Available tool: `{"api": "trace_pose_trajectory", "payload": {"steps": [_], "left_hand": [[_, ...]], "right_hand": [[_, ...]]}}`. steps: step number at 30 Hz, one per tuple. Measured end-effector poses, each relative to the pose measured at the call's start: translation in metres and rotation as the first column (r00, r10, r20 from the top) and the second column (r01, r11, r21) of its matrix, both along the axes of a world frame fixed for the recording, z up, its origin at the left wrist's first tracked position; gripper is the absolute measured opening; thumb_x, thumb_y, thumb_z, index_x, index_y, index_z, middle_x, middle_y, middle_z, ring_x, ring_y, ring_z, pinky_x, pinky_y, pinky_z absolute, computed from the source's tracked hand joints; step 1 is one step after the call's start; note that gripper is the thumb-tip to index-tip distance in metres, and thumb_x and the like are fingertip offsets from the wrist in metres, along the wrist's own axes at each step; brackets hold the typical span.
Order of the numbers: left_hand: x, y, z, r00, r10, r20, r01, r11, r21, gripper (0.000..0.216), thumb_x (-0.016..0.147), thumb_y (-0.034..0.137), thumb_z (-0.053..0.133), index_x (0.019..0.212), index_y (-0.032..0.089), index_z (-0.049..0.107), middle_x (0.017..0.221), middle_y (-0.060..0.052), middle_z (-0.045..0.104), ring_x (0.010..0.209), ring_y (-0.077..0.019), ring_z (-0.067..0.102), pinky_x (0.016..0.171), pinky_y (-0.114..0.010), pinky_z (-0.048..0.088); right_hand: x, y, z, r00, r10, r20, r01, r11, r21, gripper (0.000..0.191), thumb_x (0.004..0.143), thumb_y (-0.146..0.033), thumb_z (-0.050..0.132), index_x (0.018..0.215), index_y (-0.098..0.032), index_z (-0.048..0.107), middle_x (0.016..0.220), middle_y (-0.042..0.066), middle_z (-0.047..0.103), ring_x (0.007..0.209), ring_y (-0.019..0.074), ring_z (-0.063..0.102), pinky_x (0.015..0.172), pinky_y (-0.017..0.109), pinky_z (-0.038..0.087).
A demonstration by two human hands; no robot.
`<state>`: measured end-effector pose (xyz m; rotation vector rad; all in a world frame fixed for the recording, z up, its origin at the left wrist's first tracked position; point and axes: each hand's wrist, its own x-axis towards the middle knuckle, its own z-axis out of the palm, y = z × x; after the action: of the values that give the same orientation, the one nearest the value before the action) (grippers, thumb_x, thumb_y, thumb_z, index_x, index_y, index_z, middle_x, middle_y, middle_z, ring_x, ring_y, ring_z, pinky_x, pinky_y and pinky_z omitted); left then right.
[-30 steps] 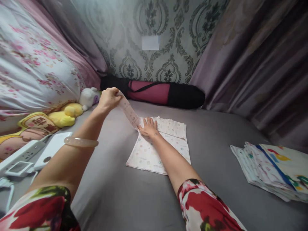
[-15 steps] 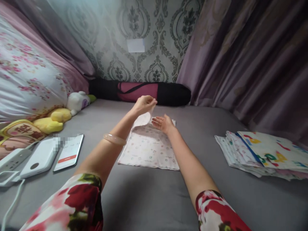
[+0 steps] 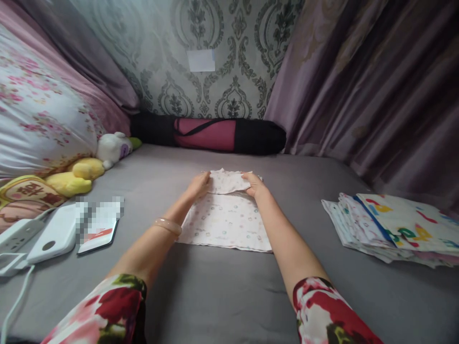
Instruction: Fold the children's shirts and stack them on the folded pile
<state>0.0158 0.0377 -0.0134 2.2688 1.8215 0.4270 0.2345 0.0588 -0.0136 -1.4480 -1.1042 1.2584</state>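
A small white baby garment (image 3: 225, 220) with a faint coloured print lies flat on the grey bed sheet (image 3: 222, 291) in front of me. My left hand (image 3: 198, 185) grips its far left edge and my right hand (image 3: 253, 184) grips its far right edge, fingers curled round the folded-over top strip. Both arms reach forward in floral sleeves, and a pale bangle (image 3: 167, 226) sits on my left wrist.
A stack of folded printed cloths (image 3: 392, 225) lies at the right. A phone (image 3: 99, 227), a white power bank (image 3: 53, 236) and a power strip (image 3: 14, 236) lie at the left, with plush toys (image 3: 86, 169) and a floral pillow (image 3: 39, 114) behind. A rolled mat bag (image 3: 211, 134) lies against the wall.
My left hand brought the long sleeve strip down from the upper left onto the garment. My right hand lifted off the cloth, and both hands now hold the far edge.
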Motion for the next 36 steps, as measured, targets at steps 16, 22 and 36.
{"api": "trace_pose_trajectory", "payload": {"steps": [16,22,36], "left_hand": [[0.001,-0.006,-0.022,0.994,0.084,-0.076,-0.093,0.988,-0.123,0.066,0.097,0.048,0.011,0.152,0.012,0.025,0.160,-0.011,0.018,0.147,-0.0286,0.013,0.118,-0.051,0.011],[0.001,-0.006,-0.021,0.991,0.090,-0.103,-0.103,0.987,-0.124,0.066,0.097,0.049,0.012,0.152,0.016,0.024,0.160,-0.010,0.018,0.147,-0.0299,0.014,0.117,-0.054,0.011],[0.050,-0.010,-0.018,0.972,-0.102,-0.211,0.104,0.995,0.000,0.059,0.099,0.037,0.020,0.148,0.009,0.032,0.156,-0.014,0.028,0.146,-0.0267,0.020,0.119,-0.043,0.013]], "right_hand": [[0.011,-0.024,-0.004,0.635,-0.053,0.770,-0.038,0.994,0.100,0.034,0.093,-0.018,0.038,0.121,-0.014,0.058,0.118,0.017,0.063,0.112,0.0273,0.058,0.094,0.036,0.042],[0.006,-0.039,0.003,0.385,-0.056,0.921,-0.018,0.997,0.069,0.042,0.095,-0.011,0.025,0.125,-0.010,0.053,0.125,0.023,0.055,0.105,0.0298,0.061,0.086,0.041,0.045],[-0.026,-0.045,-0.011,0.267,0.073,0.961,-0.550,0.830,0.090,0.053,0.099,-0.030,0.026,0.148,-0.014,0.035,0.157,0.007,0.030,0.146,0.0236,0.015,0.118,0.045,0.001]]}}
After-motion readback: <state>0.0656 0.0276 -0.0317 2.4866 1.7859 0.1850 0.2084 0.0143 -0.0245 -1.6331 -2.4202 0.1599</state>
